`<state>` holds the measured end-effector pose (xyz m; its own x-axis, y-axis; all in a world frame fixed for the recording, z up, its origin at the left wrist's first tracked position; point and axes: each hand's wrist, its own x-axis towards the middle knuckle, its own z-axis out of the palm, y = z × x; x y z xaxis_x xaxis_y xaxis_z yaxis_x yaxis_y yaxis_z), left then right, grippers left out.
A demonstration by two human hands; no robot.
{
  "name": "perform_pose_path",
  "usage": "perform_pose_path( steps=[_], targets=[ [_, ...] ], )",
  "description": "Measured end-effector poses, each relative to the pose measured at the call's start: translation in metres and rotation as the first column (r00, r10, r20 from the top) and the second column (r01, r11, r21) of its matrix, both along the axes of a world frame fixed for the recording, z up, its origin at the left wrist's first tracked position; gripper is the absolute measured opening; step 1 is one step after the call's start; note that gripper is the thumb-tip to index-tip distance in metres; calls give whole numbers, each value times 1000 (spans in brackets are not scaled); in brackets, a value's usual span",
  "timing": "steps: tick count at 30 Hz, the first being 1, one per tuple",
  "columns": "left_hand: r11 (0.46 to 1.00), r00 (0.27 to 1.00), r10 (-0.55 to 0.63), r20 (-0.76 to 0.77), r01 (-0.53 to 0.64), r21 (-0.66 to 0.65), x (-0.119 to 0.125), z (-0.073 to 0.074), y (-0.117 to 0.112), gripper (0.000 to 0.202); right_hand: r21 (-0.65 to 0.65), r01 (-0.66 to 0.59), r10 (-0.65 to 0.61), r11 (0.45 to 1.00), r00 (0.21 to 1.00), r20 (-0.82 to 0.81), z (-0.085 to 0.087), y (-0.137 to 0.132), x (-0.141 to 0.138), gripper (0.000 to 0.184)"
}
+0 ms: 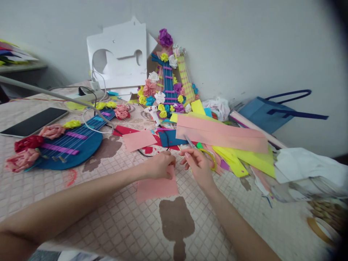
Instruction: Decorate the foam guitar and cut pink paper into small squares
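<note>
Blue guitar (pixel 91 146) lies at left, then the nearer pink sheet (pixel 157 190) on the table (pixel 114 221), under the left hand (pixel 161 166), its fingers curled, whether pinching I cannot tell. The right hand (pixel 199 168) hovers alongside, fingers loosely parted, scissors (pixel 210 156) just behind, their hold unclear.

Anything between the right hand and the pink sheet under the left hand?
Only the left hand, which covers part of the pink sheet's far edge. Nothing visible stands between the right hand and the sheet's right edge, just tablecloth. The scissors are beyond the right hand, off that path.
</note>
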<state>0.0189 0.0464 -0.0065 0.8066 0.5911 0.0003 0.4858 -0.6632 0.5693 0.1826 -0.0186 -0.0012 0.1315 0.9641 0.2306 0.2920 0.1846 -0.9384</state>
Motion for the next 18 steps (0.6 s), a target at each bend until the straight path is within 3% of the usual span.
perform_pose_path(
  steps=[3, 6, 10, 18],
  targets=[
    [999, 994, 34, 103, -33, -7, -2, 3, -2, 19, -3, 41, -41, 999, 999, 35, -4, -5, 1, 24],
    [984, 978, 88, 190, -56, -168, -6, 9, 0, 9, -48, -28, 34, 998, 991, 127, -3, -8, -2, 26],
    [954, 950, 137, 279, -50, -296, -15, 16, 5, 14, -157, -185, 217, 970, 953, 213, -3, -11, -9, 17],
    [880, 913, 231, 337, -48, -473, -22, 16, 11, 27, -179, -166, 198, 970, 964, 179, -16, -12, -8, 15]
  ],
)
